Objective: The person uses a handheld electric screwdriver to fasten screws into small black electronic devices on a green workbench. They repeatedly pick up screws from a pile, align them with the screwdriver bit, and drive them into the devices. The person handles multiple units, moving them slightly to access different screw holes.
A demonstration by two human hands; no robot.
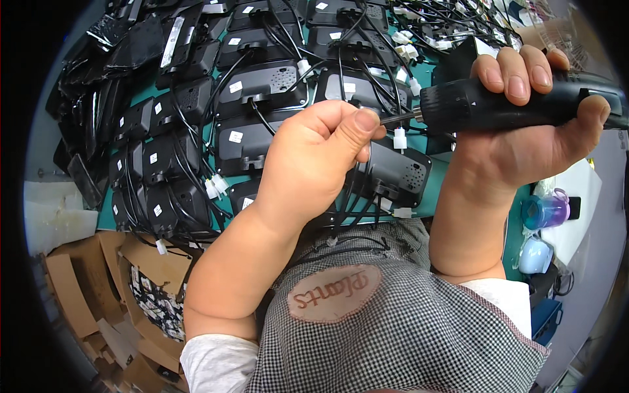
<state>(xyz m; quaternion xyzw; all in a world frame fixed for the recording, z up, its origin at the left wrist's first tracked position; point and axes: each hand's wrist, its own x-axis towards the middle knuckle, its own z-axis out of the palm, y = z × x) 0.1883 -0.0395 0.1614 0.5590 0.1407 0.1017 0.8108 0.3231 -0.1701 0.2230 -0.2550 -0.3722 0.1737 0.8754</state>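
Note:
My right hand [524, 98] is wrapped around a black electric screwdriver [458, 105], which lies almost level and points left. Its thin metal bit [400, 118] runs to the fingertips of my left hand [321, 150]. There the thumb and forefinger are pinched together at the bit's tip; whatever small thing sits between them is hidden. Below and behind the hands lie black plastic display units [393, 170] with cables and white connectors [400, 139].
Rows of similar black units [262, 85] cover the green mat [429, 190]. Dark plastic-wrapped pieces [98, 111] are heaped at the left. Cardboard boxes [72, 295] stand at lower left. A purple-blue cup [547, 209] and a light blue cup [536, 254] are at the right.

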